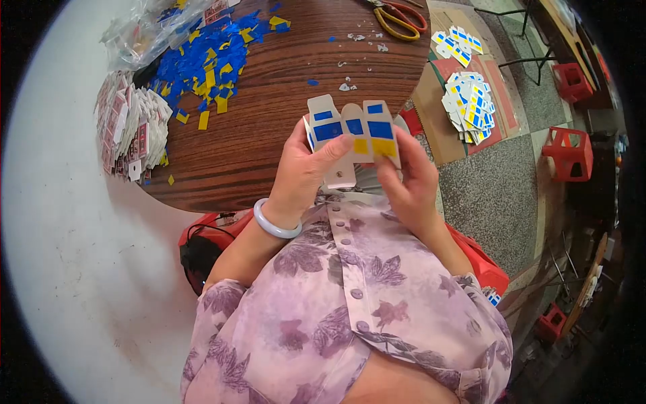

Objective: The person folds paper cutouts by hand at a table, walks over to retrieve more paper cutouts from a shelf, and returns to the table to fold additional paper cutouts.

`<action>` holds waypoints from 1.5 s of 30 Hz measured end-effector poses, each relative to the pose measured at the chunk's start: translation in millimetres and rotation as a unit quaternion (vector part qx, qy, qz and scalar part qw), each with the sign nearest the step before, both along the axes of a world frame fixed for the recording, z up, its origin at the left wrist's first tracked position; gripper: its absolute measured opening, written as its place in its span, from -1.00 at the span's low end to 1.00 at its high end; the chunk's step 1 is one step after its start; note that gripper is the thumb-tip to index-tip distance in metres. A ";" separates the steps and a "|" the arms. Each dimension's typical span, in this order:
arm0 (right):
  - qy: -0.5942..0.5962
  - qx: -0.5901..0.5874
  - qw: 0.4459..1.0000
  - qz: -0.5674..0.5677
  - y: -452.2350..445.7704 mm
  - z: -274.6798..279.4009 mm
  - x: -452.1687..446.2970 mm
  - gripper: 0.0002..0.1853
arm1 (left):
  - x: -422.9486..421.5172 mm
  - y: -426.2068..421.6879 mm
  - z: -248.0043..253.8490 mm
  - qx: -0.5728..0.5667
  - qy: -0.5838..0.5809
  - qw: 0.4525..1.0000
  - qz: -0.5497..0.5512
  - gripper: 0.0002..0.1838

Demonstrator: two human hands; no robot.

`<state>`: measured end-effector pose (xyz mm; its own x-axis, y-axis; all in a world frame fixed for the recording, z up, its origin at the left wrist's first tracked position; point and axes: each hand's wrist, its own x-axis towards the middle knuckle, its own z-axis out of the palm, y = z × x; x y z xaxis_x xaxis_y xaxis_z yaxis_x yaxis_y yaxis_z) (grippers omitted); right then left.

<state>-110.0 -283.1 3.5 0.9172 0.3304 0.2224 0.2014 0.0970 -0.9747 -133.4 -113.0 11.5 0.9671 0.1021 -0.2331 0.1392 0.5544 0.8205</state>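
Observation:
Between my two hands is an unfolded white card box [354,128] with blue and yellow patches on its panels. My left hand [308,161] is closed on its left side, the thumb lying across the front below a blue patch. My right hand [408,172] grips the right panel, fingertips near the yellow patch. The card is held over the near edge of the dark wooden table [276,135]. Loose blue and yellow pieces [208,67] lie on the table beyond my left hand.
Stacked printed cards [131,128] and a clear plastic bag [141,37] stand at the table's left. Scissors [397,20] lie at the far edge. Blue-and-yellow cards [469,108] are piled on cardboard [437,145] at right. Red stools [568,155] stand farther right.

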 end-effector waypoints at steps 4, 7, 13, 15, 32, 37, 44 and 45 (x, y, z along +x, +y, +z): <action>0.115 0.078 0.989 0.043 -12.1 10.1 20.5 -0.47 | -2.4 2.0 5.4 -0.007 0.003 1.000 0.002 -0.63; 0.085 0.038 0.995 0.040 -20.4 13.0 40.5 -0.49 | -5.8 5.9 -0.9 0.030 0.035 0.998 -0.032 -0.65; -0.263 -0.326 0.907 0.032 -10.1 55.3 71.2 -0.63 | -7.1 -0.9 11.8 0.081 0.039 0.985 -0.149 -0.57; -0.310 -0.356 0.877 0.087 -3.6 52.1 74.1 -0.66 | -7.3 -1.9 14.7 0.081 0.037 0.982 -0.166 -0.57; -0.480 -0.378 0.791 0.012 5.7 21.0 41.1 -0.83 | -9.6 13.9 8.8 0.016 0.100 0.977 -0.185 -0.63; -0.351 -0.316 0.879 0.069 -10.6 39.1 58.6 -0.77 | -4.6 19.5 13.5 0.082 0.056 0.970 -0.221 -0.60; -0.316 -0.323 0.889 0.078 -10.6 30.6 60.8 -0.82 | -1.4 17.3 21.6 0.124 0.055 0.955 -0.263 -0.55; -0.327 -0.322 0.886 0.068 -9.5 27.1 60.1 -0.83 | -1.4 17.3 18.8 0.113 0.055 0.956 -0.266 -0.55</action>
<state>-50.0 -292.6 30.6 0.6044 0.6793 0.4162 0.7722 -0.3711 -0.5157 -134.8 -95.7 30.3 0.8671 -0.3377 -0.3661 0.4442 0.1920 0.8751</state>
